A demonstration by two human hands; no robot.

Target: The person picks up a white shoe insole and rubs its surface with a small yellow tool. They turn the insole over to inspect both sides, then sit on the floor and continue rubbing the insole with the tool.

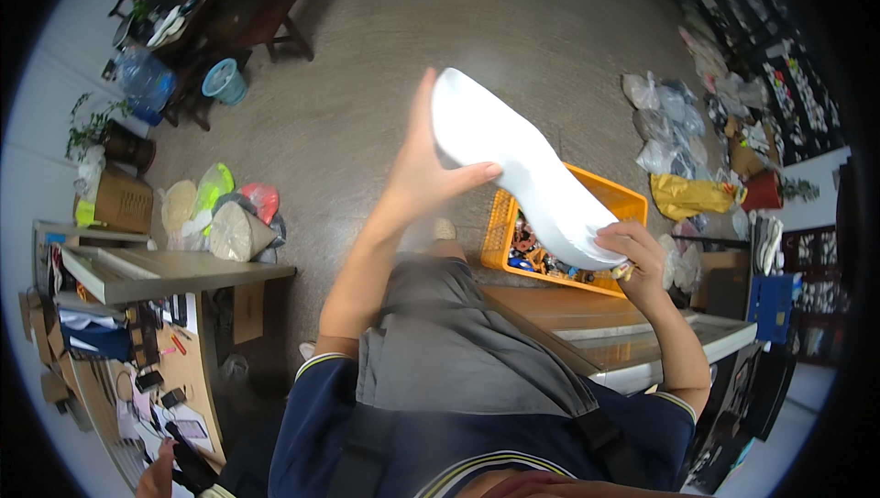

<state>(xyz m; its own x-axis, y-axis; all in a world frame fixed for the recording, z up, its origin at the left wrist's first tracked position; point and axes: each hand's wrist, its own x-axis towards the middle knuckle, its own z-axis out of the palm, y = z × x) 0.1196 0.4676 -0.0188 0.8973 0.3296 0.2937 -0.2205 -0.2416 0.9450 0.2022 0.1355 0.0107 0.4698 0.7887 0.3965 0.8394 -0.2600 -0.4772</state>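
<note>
I hold a long white sole-shaped piece point(513, 154), curved and smooth, slanting across the space before me. My left hand point(426, 163) grips its broad upper end, thumb across the face and fingers along the far edge. At its lower right end my right hand point(637, 260) is closed, fingertips on the piece. A small yellowish thing point(623, 271) shows at those fingertips, too small to name. Beneath the piece stands an orange plastic crate point(632, 209), partly hidden by it. Inside lie many small multicoloured items point(527, 250), whose kind I cannot make out.
A glass-topped cabinet point(596, 337) stands beside my right arm. Plastic bags point(665, 117) and a yellow sack point(687, 195) lie at right. Filled bags point(243, 227), a blue bin point(225, 82) and a cluttered desk point(174, 379) are at left. Another person's hand point(160, 472) shows at lower left.
</note>
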